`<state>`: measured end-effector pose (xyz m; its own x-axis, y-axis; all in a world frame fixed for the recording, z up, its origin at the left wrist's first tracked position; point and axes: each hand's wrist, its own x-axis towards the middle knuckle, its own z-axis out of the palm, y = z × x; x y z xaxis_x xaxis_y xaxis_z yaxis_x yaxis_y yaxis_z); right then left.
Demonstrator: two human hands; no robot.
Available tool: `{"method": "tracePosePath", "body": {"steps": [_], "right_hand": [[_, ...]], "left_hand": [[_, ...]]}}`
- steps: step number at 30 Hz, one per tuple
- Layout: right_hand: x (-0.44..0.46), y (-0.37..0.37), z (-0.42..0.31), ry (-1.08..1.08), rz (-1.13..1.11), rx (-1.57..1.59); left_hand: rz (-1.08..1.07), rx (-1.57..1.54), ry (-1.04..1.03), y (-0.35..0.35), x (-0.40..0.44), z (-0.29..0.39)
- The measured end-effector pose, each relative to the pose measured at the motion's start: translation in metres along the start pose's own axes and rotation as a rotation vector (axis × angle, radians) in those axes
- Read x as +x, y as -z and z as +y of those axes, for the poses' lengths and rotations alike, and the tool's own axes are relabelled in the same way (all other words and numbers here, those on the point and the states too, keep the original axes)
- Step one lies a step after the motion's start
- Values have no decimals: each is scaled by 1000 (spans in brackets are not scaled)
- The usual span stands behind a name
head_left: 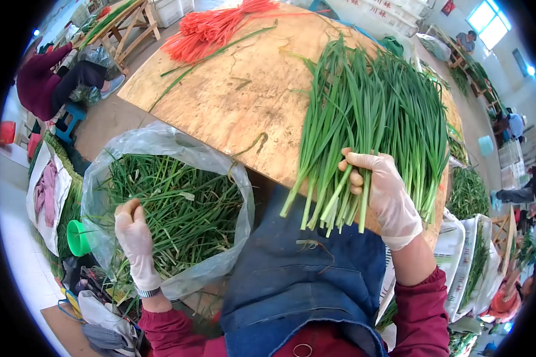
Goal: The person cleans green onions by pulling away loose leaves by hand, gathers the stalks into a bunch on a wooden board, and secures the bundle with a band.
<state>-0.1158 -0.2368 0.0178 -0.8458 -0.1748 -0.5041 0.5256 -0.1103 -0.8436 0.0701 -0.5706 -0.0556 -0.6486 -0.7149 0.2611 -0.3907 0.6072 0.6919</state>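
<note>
A wide layer of long green stalks [393,113] lies on the right part of the wooden board [238,95], pale stem ends toward me. My right hand [384,193], in a thin whitish glove, is closed round several stems near their lower ends at the board's front edge. On the left, my left hand [136,241], gloved too, has its fingers curled over the clear plastic bag [241,178] full of loose green leaves [184,208]. A thin leaf reaches its fingertips; the hand seems to pinch it.
Red ties [211,35] lie at the board's far edge. A person in a dark red top [39,83] sits at far left near a wooden bench [122,33]. White crates [449,238] stand at right, and a green cup [77,238] is left of the bag.
</note>
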Motion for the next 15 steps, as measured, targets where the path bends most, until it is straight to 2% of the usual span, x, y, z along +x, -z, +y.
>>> {"method": "tracePosePath", "body": {"steps": [1, 4, 5, 6, 7, 10, 11, 12, 14, 15], "right_hand": [[1, -4, 0, 10, 6, -32], [-3, -15, -1, 28, 12, -108], [-6, -17, -2, 33, 17, -125], [-8, -17, -3, 36, 26, -143], [-11, -16, -5, 36, 15, -149], [-18, -10, -16, 32, -15, -383], [-19, -3, -16, 137, -39, -602], [-27, 0, -17, 143, -30, -646], [-34, 12, -19, 277, 31, -772], [-43, 16, -23, 257, 53, -692]], "left_hand": [[62, 121, -205, -1, 2, -1], [-143, -97, -388, -40, -3, 66], [-205, -205, -363, -56, -3, 82], [-208, -215, -404, -73, -2, 94], [-139, -86, -509, -88, 1, 106], [-187, 119, -508, -116, 16, 116], [-168, 152, -512, -122, 16, 111], [-147, 183, -515, -124, 17, 106], [-183, 146, -601, -101, 9, 89], [-254, 103, -512, -78, 6, 74]]}}
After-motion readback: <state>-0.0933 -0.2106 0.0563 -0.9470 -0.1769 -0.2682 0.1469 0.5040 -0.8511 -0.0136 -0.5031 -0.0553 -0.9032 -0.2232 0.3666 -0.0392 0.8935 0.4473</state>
